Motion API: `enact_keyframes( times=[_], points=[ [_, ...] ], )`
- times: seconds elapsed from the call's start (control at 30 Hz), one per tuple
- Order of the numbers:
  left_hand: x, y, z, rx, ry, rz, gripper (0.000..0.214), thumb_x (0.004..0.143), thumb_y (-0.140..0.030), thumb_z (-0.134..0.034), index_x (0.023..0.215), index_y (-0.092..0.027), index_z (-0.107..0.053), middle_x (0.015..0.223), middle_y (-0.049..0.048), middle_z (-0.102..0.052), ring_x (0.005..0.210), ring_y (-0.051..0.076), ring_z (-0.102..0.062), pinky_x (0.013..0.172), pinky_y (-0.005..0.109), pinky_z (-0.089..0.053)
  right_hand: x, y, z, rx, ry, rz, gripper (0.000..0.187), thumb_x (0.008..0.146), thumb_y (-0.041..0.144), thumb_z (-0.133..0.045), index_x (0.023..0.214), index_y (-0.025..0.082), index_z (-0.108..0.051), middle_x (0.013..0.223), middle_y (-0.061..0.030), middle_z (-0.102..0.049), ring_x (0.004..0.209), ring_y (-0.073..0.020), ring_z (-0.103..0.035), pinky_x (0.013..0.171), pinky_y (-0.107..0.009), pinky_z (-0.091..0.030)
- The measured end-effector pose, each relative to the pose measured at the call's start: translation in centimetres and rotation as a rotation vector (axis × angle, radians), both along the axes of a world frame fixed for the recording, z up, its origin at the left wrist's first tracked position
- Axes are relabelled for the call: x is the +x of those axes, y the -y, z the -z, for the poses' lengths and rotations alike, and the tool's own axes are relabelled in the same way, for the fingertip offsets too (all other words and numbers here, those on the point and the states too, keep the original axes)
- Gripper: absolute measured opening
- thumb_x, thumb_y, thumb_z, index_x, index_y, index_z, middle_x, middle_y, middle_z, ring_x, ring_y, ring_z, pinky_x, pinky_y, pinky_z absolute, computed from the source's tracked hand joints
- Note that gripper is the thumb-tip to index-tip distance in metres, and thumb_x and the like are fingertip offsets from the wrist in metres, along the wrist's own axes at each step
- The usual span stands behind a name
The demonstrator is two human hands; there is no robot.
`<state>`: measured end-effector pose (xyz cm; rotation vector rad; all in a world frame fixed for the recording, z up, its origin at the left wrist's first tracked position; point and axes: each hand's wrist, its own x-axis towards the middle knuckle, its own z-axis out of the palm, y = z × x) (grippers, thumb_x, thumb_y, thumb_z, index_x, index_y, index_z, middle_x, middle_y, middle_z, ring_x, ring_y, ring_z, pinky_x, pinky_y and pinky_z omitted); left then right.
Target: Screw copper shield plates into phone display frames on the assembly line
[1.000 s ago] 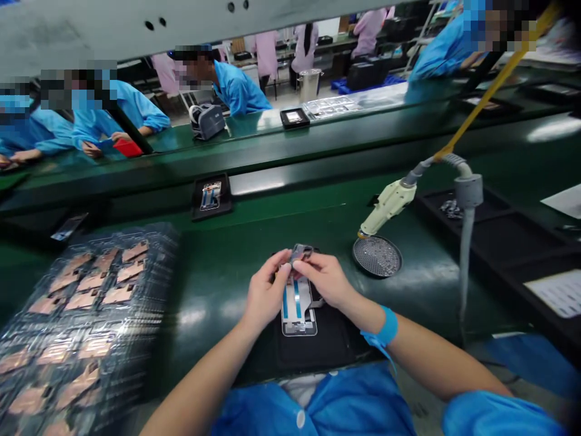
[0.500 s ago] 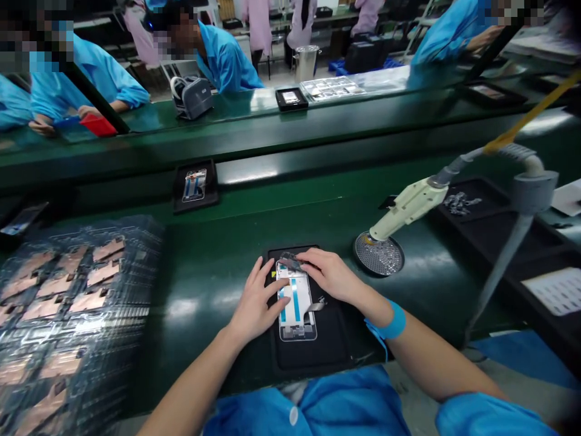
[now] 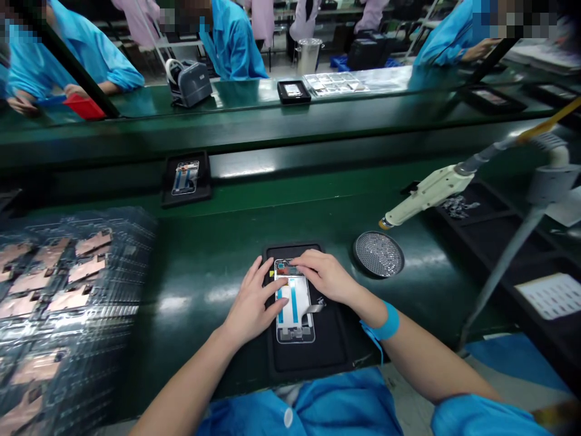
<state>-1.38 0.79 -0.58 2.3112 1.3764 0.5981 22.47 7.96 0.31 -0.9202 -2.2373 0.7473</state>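
An opened phone with a white inner face and blue strips lies on a black tray in front of me. At its upper end sits a small dark circuit board, almost flat in the frame. My right hand has its fingertips together on the board's right end, partly covering it. Spread fingers of my left hand rest along the phone's left side, thumb and index finger reaching over the white face. A grey flex cable sticks out from the phone's right edge.
Right of the tray are a round dish of screws and a hanging electric screwdriver. Stacked clear plastic trays with copper-coloured parts stand at left. Another phone tray lies farther back. Co-workers sit across the bench.
The board, tilted up in my right hand before, now lies flatter in the phone's upper end. The screwdriver has swung up and right, off the screw dish. My left hand stays at the phone.
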Motion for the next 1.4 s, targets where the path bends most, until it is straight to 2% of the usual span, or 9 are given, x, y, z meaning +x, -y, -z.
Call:
enact_keyframes(
  times=[0.53, 0.8, 1.03, 1.2, 1.4],
  points=[
    [0.0, -0.1, 0.0, -0.015, -0.007, -0.004, 0.036, 0.098, -0.037, -0.06, 0.133, -0.029, -0.064, 0.164, 0.0098, -0.034, 0.156, 0.037, -0.019, 0.119, 0.061, -0.037, 0.0, -0.3, 0.3, 0.002, 0.017, -0.019, 0.027, 0.103, 0.017, -0.049, 0.114, 0.018, -0.073, 0.098, -0.0079, -0.07, 0.092, -0.0196, -0.066, 0.085, -0.035, -0.056],
    [0.1, -0.1, 0.1, 0.025, -0.045, -0.022, 0.056, 0.099, -0.044, -0.056, 0.15, -0.021, -0.047, 0.164, 0.0106, -0.036, 0.156, 0.034, -0.02, 0.12, 0.057, -0.038, -0.7, 0.8, 0.0, 0.179, 0.247, 0.111, 0.029, 0.1, 0.016, -0.05, 0.12, 0.018, -0.071, 0.123, -0.0144, -0.063, 0.108, -0.0278, -0.058, 0.09, -0.046, -0.057],
    [0.1, -0.1, -0.2, 0.061, -0.138, -0.017, 0.057, 0.1, -0.043, -0.055, 0.151, -0.021, -0.047, 0.165, 0.0104, -0.034, 0.156, 0.034, -0.021, 0.118, 0.056, -0.041, -0.7, 2.2, -1.2, 0.242, 0.458, -0.031, 0.039, 0.099, 0.019, -0.052, 0.137, 0.017, -0.061, 0.145, -0.014, -0.055, 0.131, -0.0338, -0.046, 0.106, -0.055, -0.048],
    [0.3, 0.0, -0.5, 0.054, -0.154, -0.023, 0.055, 0.099, -0.043, -0.055, 0.15, -0.021, -0.049, 0.164, 0.0109, -0.035, 0.155, 0.036, -0.023, 0.117, 0.057, -0.041, -0.3, 2.1, -1.7, 0.198, 0.523, -0.097, 0.042, 0.103, 0.027, -0.05, 0.144, 0.018, -0.056, 0.152, -0.0126, -0.049, 0.136, -0.0344, -0.045, 0.108, -0.056, -0.047],
    [0.6, 0.0, -0.4, 0.056, -0.175, -0.055, 0.055, 0.099, -0.043, -0.055, 0.15, -0.025, -0.048, 0.163, 0.0101, -0.038, 0.153, 0.037, -0.027, 0.116, 0.061, -0.04, -0.4, 2.1, -1.6, 0.201, 0.535, -0.116, 0.044, 0.101, 0.027, -0.052, 0.145, 0.019, -0.055, 0.154, -0.0137, -0.047, 0.138, -0.0378, -0.043, 0.108, -0.061, -0.046]
  ],
)
